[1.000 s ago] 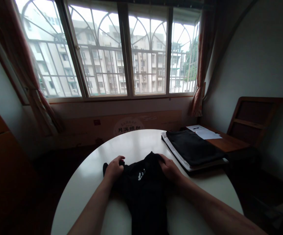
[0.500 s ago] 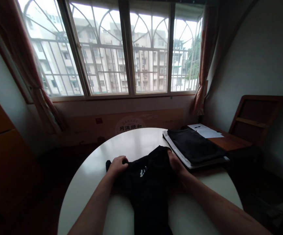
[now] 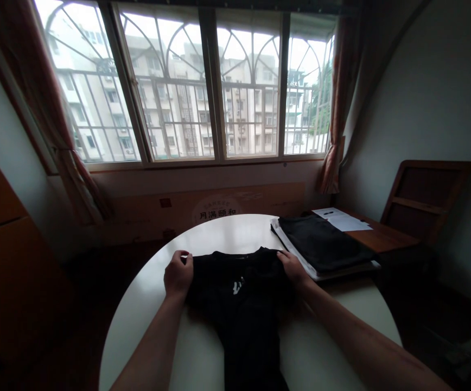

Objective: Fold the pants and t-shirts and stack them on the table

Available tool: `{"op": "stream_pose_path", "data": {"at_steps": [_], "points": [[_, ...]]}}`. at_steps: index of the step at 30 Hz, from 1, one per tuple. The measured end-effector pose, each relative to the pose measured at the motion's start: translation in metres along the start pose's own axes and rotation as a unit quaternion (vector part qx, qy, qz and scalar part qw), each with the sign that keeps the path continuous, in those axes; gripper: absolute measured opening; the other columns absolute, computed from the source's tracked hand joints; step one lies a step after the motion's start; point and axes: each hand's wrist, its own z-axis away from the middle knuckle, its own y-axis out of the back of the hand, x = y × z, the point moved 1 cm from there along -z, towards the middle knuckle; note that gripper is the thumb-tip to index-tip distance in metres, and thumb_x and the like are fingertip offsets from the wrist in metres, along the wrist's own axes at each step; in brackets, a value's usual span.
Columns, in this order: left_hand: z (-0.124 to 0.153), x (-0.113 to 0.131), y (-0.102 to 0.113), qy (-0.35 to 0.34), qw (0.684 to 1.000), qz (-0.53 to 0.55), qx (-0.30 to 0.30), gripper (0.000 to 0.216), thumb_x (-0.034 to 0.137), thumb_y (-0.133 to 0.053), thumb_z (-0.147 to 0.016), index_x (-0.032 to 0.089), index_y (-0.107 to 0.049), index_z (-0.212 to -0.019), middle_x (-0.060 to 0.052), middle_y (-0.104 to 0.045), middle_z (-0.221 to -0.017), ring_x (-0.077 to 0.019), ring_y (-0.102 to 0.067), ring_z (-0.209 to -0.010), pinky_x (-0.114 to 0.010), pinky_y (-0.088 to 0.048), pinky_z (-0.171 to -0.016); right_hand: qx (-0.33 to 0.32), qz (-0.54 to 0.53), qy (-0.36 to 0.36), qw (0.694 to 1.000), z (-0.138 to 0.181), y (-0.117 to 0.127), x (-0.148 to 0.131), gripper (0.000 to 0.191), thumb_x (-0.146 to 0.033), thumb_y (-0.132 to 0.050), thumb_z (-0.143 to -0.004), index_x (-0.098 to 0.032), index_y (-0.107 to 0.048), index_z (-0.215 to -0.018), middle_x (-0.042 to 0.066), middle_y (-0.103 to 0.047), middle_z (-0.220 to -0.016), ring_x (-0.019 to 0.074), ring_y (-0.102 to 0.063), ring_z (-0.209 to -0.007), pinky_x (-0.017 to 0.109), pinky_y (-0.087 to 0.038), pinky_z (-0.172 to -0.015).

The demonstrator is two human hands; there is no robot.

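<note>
A black T-shirt [image 3: 249, 309] with a small white print on its chest lies on the round white table [image 3: 138, 320], its collar toward the window and its lower part running off the bottom of the view. My left hand [image 3: 178, 274] pinches the shirt at its left shoulder, thumb and fingers closed on the cloth. At the opposite shoulder, my right hand [image 3: 292, 267] grips the fabric, its fingers partly hidden by the cloth. Between both hands the top edge is stretched fairly straight.
A stack of folded black and white clothes [image 3: 325, 244] lies at the table's right rear edge. Beyond it, white papers [image 3: 341, 219] rest on a wooden chair [image 3: 398, 236]. A long printed cardboard box [image 3: 260, 201] stands under the barred window, behind the table.
My left hand has moved left and slightly up, spreading the shirt's left shoulder outward. The collar edge, bunched before, is now straighter; my right hand has shifted slightly on the cloth.
</note>
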Motion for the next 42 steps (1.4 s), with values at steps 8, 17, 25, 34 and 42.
{"op": "stream_pose_path", "data": {"at_steps": [8, 17, 25, 34, 42], "points": [[0.002, 0.015, 0.016, -0.016, 0.994, -0.108, -0.012, 0.031, 0.039, -0.043, -0.094, 0.023, -0.067, -0.103, -0.012, -0.076, -0.096, -0.033, -0.07, -0.096, -0.039, -0.047, -0.08, 0.028, 0.019, 0.046, 0.998, 0.003, 0.002, -0.004, 0.028, -0.04, -0.05, -0.076, -0.018, -0.067, -0.08, 0.005, -0.069, -0.076, 0.0225, -0.061, -0.079, 0.032, -0.049, -0.072], [0.011, 0.035, 0.028, -0.047, 0.947, -0.28, -0.147, 0.049, 0.059, -0.049, -0.088, 0.022, -0.074, -0.107, -0.018, -0.066, -0.119, -0.0405, -0.055, -0.119, -0.06, -0.037, -0.102, 0.058, 0.134, 0.148, 0.978, 0.007, 0.006, -0.009, 0.023, -0.023, -0.04, -0.068, -0.02, -0.06, -0.077, 0.003, -0.062, -0.077, 0.0205, -0.058, -0.077, 0.031, -0.044, -0.076], [0.015, 0.036, 0.016, -0.242, 0.937, -0.17, -0.186, 0.017, 0.024, -0.06, -0.079, 0.023, -0.071, -0.092, -0.008, -0.067, -0.125, -0.0302, -0.055, -0.125, -0.062, -0.016, -0.12, 0.045, 0.201, 0.172, 0.963, 0.005, 0.005, -0.004, 0.02, -0.023, -0.044, -0.07, -0.02, -0.059, -0.081, 0.006, -0.066, -0.09, 0.0221, -0.06, -0.087, 0.034, -0.046, -0.083], [0.003, 0.006, -0.005, -0.158, 0.954, -0.167, -0.194, 0.02, 0.029, -0.059, -0.085, 0.024, -0.069, -0.101, -0.006, -0.074, -0.11, -0.024, -0.068, -0.101, -0.031, -0.05, -0.079, -0.04, 0.205, 0.104, 0.972, 0.007, 0.0, 0.007, 0.024, -0.025, -0.048, -0.076, -0.019, -0.062, -0.095, 0.005, -0.068, -0.087, 0.021, -0.064, -0.083, 0.03, -0.048, -0.078], [0.008, -0.007, -0.024, -0.118, 0.966, -0.204, -0.112, 0.03, 0.041, -0.055, -0.091, 0.02, -0.07, -0.107, -0.013, -0.074, -0.107, -0.0297, -0.069, -0.102, -0.038, -0.051, -0.085, -0.058, 0.282, 0.083, 0.954, 0.006, -0.011, 0.018, 0.027, -0.023, -0.051, -0.085, -0.019, -0.07, -0.104, 0.009, -0.075, -0.103, 0.0227, -0.07, -0.095, 0.029, -0.049, -0.085]]}}
